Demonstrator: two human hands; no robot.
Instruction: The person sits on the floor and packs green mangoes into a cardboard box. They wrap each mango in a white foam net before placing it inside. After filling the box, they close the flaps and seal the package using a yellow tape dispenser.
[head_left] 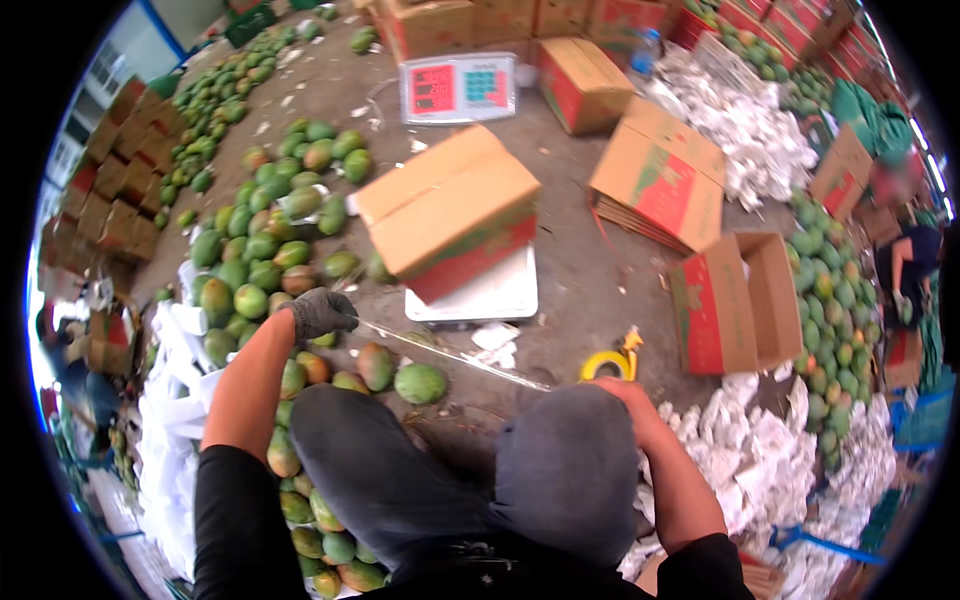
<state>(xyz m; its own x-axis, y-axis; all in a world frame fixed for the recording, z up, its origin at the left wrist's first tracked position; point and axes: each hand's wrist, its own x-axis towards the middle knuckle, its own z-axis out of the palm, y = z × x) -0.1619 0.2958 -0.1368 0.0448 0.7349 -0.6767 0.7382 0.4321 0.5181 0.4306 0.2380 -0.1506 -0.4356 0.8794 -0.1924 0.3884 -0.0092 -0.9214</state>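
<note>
My left hand point(325, 313), in a dark grey knitted glove, is closed on one end of a clear packing tape strip point(450, 352). The strip runs taut across to my right knee, where its far end is hidden. Beyond that knee, my right hand point(618, 388) grips a yellow tape dispenser point(608, 364); the knee hides most of its fingers. In front of me a closed carton point(450, 205) sits tilted and turned on a white platform scale point(490, 290). Several green and reddish mangoes point(375, 367) lie below the tape.
Heaped mangoes point(265, 245) spread along the left, beside white foam sleeves point(180, 340). The scale's display point(458, 88) stands behind the carton. To the right are flattened cartons point(665, 170), an open box point(735, 305), crumpled paper point(735, 440) and another mango pile point(830, 310).
</note>
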